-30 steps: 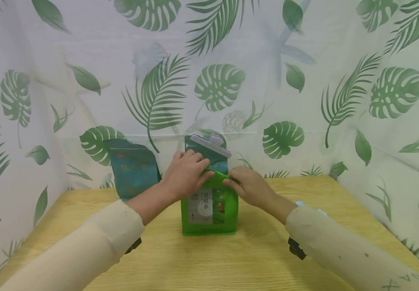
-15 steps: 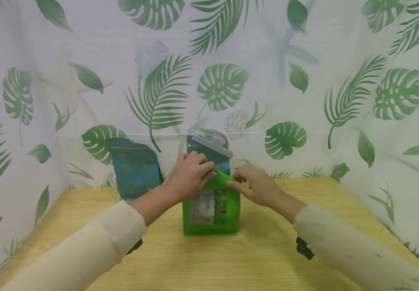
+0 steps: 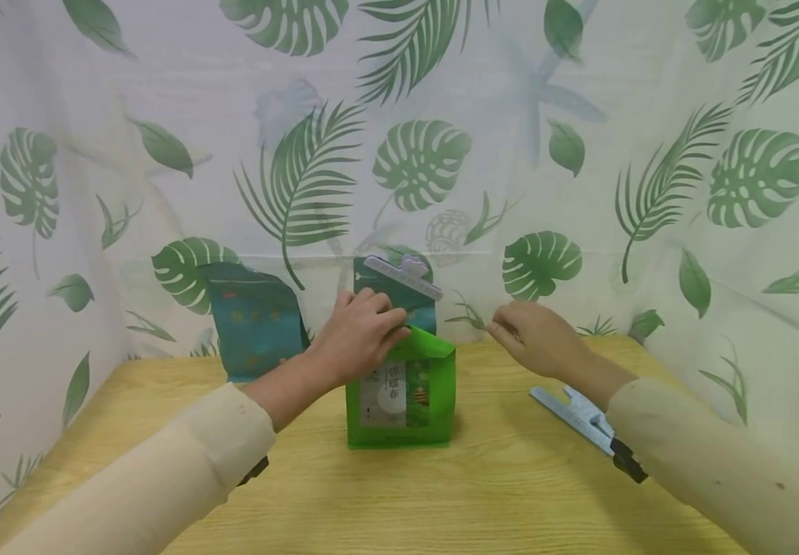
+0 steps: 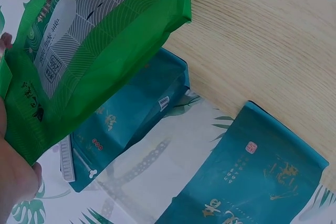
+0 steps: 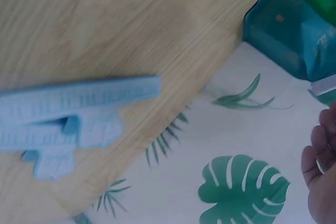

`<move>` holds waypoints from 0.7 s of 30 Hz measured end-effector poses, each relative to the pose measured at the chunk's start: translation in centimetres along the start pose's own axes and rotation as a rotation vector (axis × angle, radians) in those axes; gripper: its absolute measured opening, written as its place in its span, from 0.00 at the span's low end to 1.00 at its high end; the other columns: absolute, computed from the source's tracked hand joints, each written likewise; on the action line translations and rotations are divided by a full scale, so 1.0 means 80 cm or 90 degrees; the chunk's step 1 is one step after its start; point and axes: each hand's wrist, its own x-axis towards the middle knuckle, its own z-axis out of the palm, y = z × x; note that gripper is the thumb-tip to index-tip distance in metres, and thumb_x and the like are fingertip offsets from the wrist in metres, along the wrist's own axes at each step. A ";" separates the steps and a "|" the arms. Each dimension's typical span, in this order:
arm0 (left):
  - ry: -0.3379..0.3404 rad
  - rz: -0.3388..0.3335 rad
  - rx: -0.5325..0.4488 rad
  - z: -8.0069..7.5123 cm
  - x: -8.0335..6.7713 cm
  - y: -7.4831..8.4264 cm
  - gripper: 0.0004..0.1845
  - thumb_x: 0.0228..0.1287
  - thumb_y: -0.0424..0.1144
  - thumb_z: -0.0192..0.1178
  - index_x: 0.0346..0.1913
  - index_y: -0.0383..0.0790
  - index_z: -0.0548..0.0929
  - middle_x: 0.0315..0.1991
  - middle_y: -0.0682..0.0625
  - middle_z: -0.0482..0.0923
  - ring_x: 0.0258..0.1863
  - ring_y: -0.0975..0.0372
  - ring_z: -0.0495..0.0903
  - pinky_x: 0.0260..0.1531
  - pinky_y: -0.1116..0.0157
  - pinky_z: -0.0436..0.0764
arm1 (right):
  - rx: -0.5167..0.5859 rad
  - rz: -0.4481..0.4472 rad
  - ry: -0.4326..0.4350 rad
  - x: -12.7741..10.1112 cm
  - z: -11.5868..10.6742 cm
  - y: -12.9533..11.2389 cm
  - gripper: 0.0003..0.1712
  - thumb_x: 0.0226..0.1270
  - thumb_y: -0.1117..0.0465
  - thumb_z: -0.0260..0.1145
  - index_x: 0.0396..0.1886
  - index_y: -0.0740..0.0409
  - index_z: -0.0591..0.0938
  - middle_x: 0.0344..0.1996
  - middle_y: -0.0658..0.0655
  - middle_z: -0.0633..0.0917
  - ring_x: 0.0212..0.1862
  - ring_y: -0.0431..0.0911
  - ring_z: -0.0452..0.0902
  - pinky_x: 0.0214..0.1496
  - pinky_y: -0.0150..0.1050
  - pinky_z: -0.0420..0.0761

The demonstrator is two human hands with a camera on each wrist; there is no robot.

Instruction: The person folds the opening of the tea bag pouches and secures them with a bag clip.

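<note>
My left hand [image 3: 364, 333] grips the folded top edge of a green tea pouch [image 3: 441, 405], which stands upright on the table with its printed label facing me. In the left wrist view the same pouch fills the upper left, and only part of the hand [image 4: 18, 179] shows at the edge. To the right of the pouch, apart from it, my right hand [image 3: 541, 339] is raised with its fingers loosely bent and nothing in them. Two light blue bag clips [image 5: 81, 98] lie on the table below that hand, partly hidden by the forearm in the head view.
Behind the green pouch stands a teal pouch [image 3: 421, 314] with a lilac bag clip [image 3: 402, 276] slanting across its top. Another teal pouch [image 3: 256, 327] stands at the left back. A leaf-patterned cloth [image 3: 545, 193] hangs along the table's back and sides.
My right hand has let go of the green pouch's top and moved right. The pouch's right top corner now slopes freely, and a blue clip shows more. The left hand stays in place.
</note>
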 end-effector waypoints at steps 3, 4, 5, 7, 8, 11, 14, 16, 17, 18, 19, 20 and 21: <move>-0.004 -0.003 -0.004 -0.001 -0.001 -0.001 0.07 0.74 0.46 0.57 0.40 0.48 0.82 0.35 0.52 0.74 0.33 0.58 0.66 0.39 0.57 0.61 | -0.025 0.016 -0.058 -0.008 -0.005 0.012 0.11 0.76 0.59 0.58 0.31 0.56 0.81 0.23 0.47 0.78 0.29 0.41 0.72 0.36 0.43 0.75; -0.006 -0.004 -0.007 -0.001 -0.002 -0.001 0.07 0.74 0.45 0.58 0.40 0.48 0.82 0.35 0.52 0.74 0.33 0.58 0.65 0.39 0.57 0.61 | -0.035 0.018 -0.077 -0.010 -0.006 0.016 0.11 0.75 0.59 0.58 0.31 0.56 0.81 0.23 0.47 0.78 0.29 0.42 0.73 0.37 0.44 0.76; -0.007 -0.005 -0.009 -0.001 -0.002 -0.001 0.07 0.74 0.45 0.58 0.40 0.47 0.82 0.35 0.52 0.74 0.33 0.58 0.65 0.39 0.57 0.61 | -0.044 0.019 -0.099 -0.013 -0.007 0.021 0.11 0.75 0.59 0.59 0.31 0.57 0.81 0.23 0.48 0.79 0.29 0.43 0.75 0.37 0.45 0.78; -0.009 -0.006 -0.013 -0.001 -0.002 -0.001 0.07 0.74 0.45 0.57 0.40 0.47 0.82 0.35 0.52 0.74 0.33 0.58 0.65 0.39 0.57 0.61 | -0.056 0.027 -0.147 -0.020 -0.008 0.032 0.11 0.74 0.58 0.60 0.31 0.57 0.82 0.24 0.49 0.81 0.29 0.43 0.77 0.35 0.45 0.79; -0.010 -0.006 -0.016 -0.001 -0.002 -0.001 0.07 0.74 0.45 0.57 0.40 0.47 0.81 0.35 0.51 0.74 0.34 0.58 0.66 0.38 0.57 0.61 | -0.061 0.034 -0.175 -0.023 -0.009 0.038 0.11 0.73 0.58 0.60 0.31 0.57 0.82 0.24 0.49 0.82 0.28 0.43 0.77 0.34 0.44 0.79; -0.009 -0.004 -0.017 0.000 -0.002 -0.001 0.07 0.74 0.45 0.57 0.39 0.47 0.81 0.34 0.51 0.74 0.34 0.58 0.66 0.38 0.56 0.62 | -0.074 0.064 -0.258 -0.035 -0.012 0.055 0.11 0.72 0.57 0.61 0.34 0.59 0.82 0.27 0.51 0.84 0.29 0.45 0.79 0.32 0.43 0.80; -0.010 -0.003 -0.019 0.000 -0.002 0.000 0.08 0.74 0.46 0.57 0.38 0.47 0.80 0.34 0.51 0.73 0.33 0.58 0.65 0.37 0.57 0.60 | -0.088 0.092 -0.318 -0.045 -0.015 0.069 0.11 0.71 0.56 0.62 0.33 0.60 0.81 0.28 0.52 0.83 0.29 0.45 0.78 0.34 0.44 0.80; -0.013 -0.003 -0.018 -0.001 -0.002 0.000 0.08 0.74 0.46 0.57 0.38 0.47 0.80 0.34 0.51 0.73 0.33 0.58 0.64 0.37 0.57 0.59 | -0.102 0.109 -0.349 -0.053 -0.017 0.074 0.11 0.71 0.55 0.62 0.33 0.58 0.81 0.28 0.51 0.83 0.30 0.44 0.77 0.35 0.44 0.79; -0.014 -0.003 -0.019 -0.001 -0.002 0.001 0.08 0.74 0.46 0.57 0.38 0.48 0.80 0.34 0.51 0.73 0.33 0.58 0.64 0.37 0.57 0.59 | -0.107 0.118 -0.359 -0.056 -0.016 0.077 0.11 0.71 0.55 0.62 0.31 0.57 0.81 0.27 0.50 0.82 0.29 0.44 0.76 0.34 0.43 0.78; -0.014 -0.002 -0.020 -0.001 -0.002 0.000 0.08 0.74 0.46 0.57 0.38 0.48 0.80 0.34 0.52 0.73 0.33 0.58 0.64 0.37 0.57 0.59 | -0.112 0.124 -0.370 -0.059 -0.016 0.080 0.12 0.70 0.54 0.62 0.31 0.56 0.80 0.27 0.49 0.81 0.29 0.44 0.75 0.34 0.43 0.77; -0.014 -0.002 -0.020 -0.001 -0.002 0.000 0.07 0.74 0.45 0.57 0.38 0.48 0.80 0.34 0.52 0.72 0.33 0.58 0.64 0.37 0.57 0.59 | -0.114 0.132 -0.383 -0.062 -0.015 0.082 0.12 0.70 0.54 0.62 0.30 0.56 0.80 0.27 0.49 0.81 0.29 0.44 0.74 0.33 0.43 0.76; -0.013 -0.001 -0.021 -0.001 -0.002 0.000 0.07 0.74 0.45 0.57 0.38 0.48 0.80 0.34 0.52 0.72 0.33 0.58 0.64 0.37 0.57 0.59 | -0.115 0.141 -0.396 -0.065 -0.015 0.084 0.12 0.70 0.53 0.63 0.30 0.56 0.80 0.27 0.49 0.80 0.30 0.44 0.74 0.34 0.43 0.76; -0.013 -0.001 -0.021 -0.001 -0.002 0.000 0.07 0.74 0.45 0.57 0.38 0.48 0.80 0.34 0.52 0.72 0.33 0.58 0.64 0.37 0.57 0.59 | -0.112 0.149 -0.407 -0.068 -0.014 0.086 0.13 0.70 0.52 0.63 0.30 0.56 0.80 0.28 0.50 0.81 0.31 0.45 0.75 0.34 0.44 0.77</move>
